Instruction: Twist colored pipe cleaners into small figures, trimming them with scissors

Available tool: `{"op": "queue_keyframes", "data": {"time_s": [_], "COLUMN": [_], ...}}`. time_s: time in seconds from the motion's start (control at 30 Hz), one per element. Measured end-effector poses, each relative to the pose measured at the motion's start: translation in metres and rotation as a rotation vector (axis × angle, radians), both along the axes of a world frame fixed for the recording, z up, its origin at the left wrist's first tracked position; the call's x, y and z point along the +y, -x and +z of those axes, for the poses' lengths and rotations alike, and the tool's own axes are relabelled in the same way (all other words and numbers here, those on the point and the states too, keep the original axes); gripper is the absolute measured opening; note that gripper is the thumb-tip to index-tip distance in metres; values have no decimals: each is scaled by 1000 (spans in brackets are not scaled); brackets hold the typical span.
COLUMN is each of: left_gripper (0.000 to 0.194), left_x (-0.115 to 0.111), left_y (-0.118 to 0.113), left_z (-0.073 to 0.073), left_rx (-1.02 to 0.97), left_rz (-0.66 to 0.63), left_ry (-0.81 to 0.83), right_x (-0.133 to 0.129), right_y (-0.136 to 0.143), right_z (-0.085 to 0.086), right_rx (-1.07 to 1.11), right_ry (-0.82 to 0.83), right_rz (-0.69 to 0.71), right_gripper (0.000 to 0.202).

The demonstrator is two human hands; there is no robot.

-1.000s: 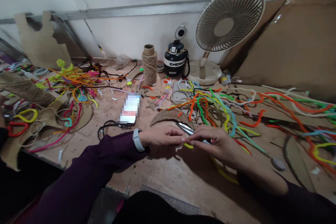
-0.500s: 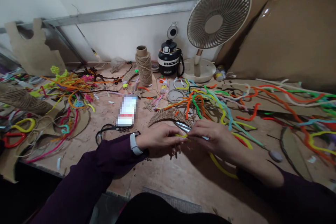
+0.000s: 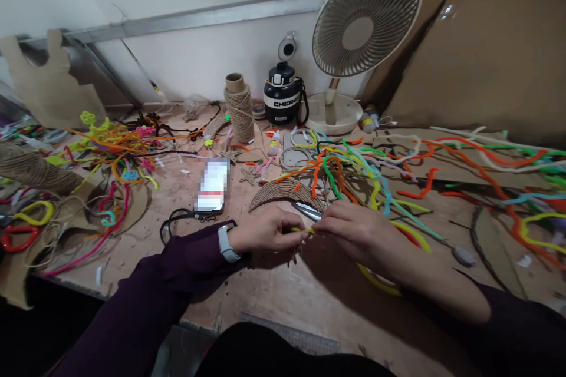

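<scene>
My left hand (image 3: 269, 231) pinches a short bit of yellow pipe cleaner (image 3: 308, 230) between thumb and finger. From the other side, the fingertips of my right hand (image 3: 354, 232) grip the same pipe cleaner. The metal blades of a pair of scissors (image 3: 306, 210) stick out from under my right hand, pointing left; their handles are hidden by the hand. A longer yellow pipe cleaner (image 3: 375, 284) curves out below my right wrist; whether it joins the held piece I cannot tell. Just behind both hands lies a crescent wound with brown twine (image 3: 280, 191).
A phone (image 3: 213, 185) lies left of the crescent. Behind stand a twine spool (image 3: 239, 112), a black bottle (image 3: 281, 97) and a fan (image 3: 367, 17). Coloured pipe cleaners (image 3: 384, 171) spread right; red-handled scissors (image 3: 20, 240) lie far left. A ruler (image 3: 287, 333) lies near the front edge.
My two hands have shifted slightly, with the fingertips still meeting at the yellow pipe cleaner. The camera's view has moved a little; the table items look unchanged.
</scene>
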State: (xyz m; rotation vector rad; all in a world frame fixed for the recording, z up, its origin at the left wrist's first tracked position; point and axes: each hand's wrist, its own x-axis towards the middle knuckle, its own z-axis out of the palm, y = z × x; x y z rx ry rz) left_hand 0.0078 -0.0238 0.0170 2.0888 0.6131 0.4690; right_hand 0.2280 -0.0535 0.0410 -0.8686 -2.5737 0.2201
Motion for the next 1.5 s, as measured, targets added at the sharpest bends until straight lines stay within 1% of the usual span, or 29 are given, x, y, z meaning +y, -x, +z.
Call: {"op": "queue_keyframes", "data": {"time_s": [0.07, 0.13, 0.27, 0.33, 0.4, 0.47, 0.67, 0.77, 0.87, 1.03, 1.1, 1.17, 1.27, 1.33, 1.4, 1.43, 1.5], "left_gripper": [23, 25, 25, 29, 29, 27, 22, 21, 20, 22, 24, 30, 39, 41, 39, 38, 39], "left_x": [0, 1, 2, 2, 1, -1, -5, -7, -9, -16, -19, -21, -19, -15, -9, -7, -2], "left_y": [0, 0, 1, 2, 1, 0, -2, -3, -4, -7, -10, -12, -13, -10, -5, -2, 1], "left_z": [-1, -1, -1, 0, 0, 0, -1, 0, 0, 1, 0, 0, -2, -1, 1, 2, 3], "left_rx": [2, -3, 12, 38, 51, 54, 109, 106, 54, -145, -206, -251, -298, -280, -221, -187, -123], "left_rz": [22, 22, 16, 18, 6, -2, 11, 52, 118, 279, 335, 373, 356, 297, 239, 220, 223], "left_ry": [-35, -34, -38, -52, -47, -53, -175, -200, -197, -123, -20, 137, 361, 436, 434, 399, 270], "right_x": [-2, -2, -2, -1, -1, -1, -5, -8, -12, -17, -17, -17, -15, -14, -14, -14, -13], "right_y": [2, 2, -1, -3, -3, -3, 0, 2, 4, 12, 16, 17, 16, 12, 9, 8, 7], "right_z": [0, 1, 11, 15, 17, 15, 9, 7, 3, -5, -7, -9, -9, -6, -3, -3, -2], "right_rx": [-21, -36, -61, -78, -84, -85, -89, -77, -23, 85, 122, 146, 138, 108, 55, 24, -28], "right_ry": [-23, -43, -40, -28, -26, -33, -67, -93, -137, -193, -198, -198, -187, -183, -177, -176, -183], "right_rz": [-7, -24, -56, -59, -60, -64, -81, -108, -146, -165, -177, -193, -200, -203, -207, -206, -192], "right_gripper": [24, 26, 27, 26, 26, 26, 29, 27, 24, 21, 20, 19, 18, 18, 19, 20, 23]}}
